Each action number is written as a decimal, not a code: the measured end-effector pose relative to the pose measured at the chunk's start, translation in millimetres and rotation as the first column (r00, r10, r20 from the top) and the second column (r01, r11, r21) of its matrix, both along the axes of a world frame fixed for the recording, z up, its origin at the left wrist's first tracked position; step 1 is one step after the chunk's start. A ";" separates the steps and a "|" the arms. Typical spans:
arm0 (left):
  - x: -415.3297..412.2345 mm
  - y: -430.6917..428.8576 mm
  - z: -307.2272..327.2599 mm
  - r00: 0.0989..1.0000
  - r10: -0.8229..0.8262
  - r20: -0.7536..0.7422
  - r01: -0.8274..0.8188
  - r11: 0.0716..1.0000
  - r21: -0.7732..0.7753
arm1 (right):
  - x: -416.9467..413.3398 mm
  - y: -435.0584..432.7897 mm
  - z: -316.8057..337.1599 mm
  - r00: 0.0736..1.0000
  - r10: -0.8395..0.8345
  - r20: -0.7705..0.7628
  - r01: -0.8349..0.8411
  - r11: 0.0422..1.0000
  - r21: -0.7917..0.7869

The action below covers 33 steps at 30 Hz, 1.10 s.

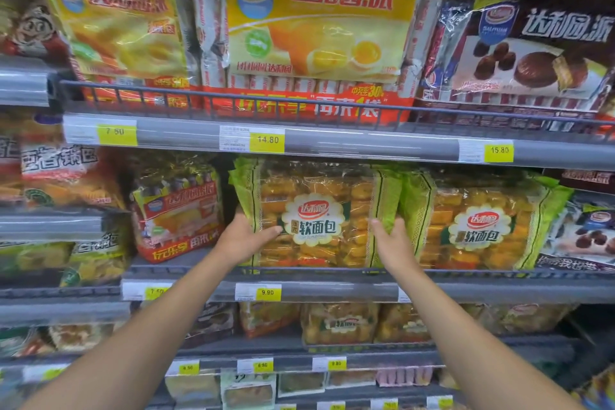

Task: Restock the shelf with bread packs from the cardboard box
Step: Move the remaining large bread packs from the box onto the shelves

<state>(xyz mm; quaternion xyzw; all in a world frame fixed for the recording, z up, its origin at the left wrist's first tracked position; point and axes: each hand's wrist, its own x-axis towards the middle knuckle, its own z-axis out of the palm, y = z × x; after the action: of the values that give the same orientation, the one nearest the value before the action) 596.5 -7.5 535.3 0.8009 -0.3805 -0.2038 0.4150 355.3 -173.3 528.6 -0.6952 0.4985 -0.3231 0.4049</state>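
the left hand (244, 238) grips the left edge of a bread pack (312, 210), the right hand (394, 243) its right edge; it stands upright on the shelf (332, 289), beside a matching pack (479, 223).

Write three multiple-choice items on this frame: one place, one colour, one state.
1. The handled bread pack stands:
A) above the 9.90 price tag
B) on the top shelf
C) inside a box

2. Its side edges are:
A) red
B) blue
C) green

3. The left hand and right hand:
A) both hold the pack
B) both hang idle
C) carry a box

Answers:
1 A, the tag sits right beneath the pack.
2 C, both edges show green.
3 A, each hand clasps one side.
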 end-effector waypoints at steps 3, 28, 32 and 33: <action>-11.4 8.1 -5.1 0.969 0.125 0.211 -0.119 0.992 -0.043 | -3.0 15.8 -9.6 0.993 -0.063 0.102 0.079 0.984 -0.158; -23.0 -30.2 -21.8 0.688 0.019 0.725 -0.036 0.999 0.009 | 31.9 7.0 -25.6 0.895 -0.161 -0.416 -0.147 0.774 -0.616; -21.9 -29.7 -22.4 0.689 0.006 0.725 -0.035 0.999 0.025 | 32.2 5.7 -26.6 0.894 -0.166 -0.415 -0.144 0.772 -0.619; -21.8 -29.3 -22.5 0.689 0.008 0.725 -0.035 0.999 0.021 | 32.0 5.7 -26.5 0.893 -0.170 -0.417 -0.143 0.771 -0.621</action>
<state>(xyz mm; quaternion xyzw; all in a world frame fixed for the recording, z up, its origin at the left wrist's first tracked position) 574.8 -36.8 512.8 0.8276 -0.5004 0.1269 0.2204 387.3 -167.7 502.1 -0.8421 0.4441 -0.3058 0.0163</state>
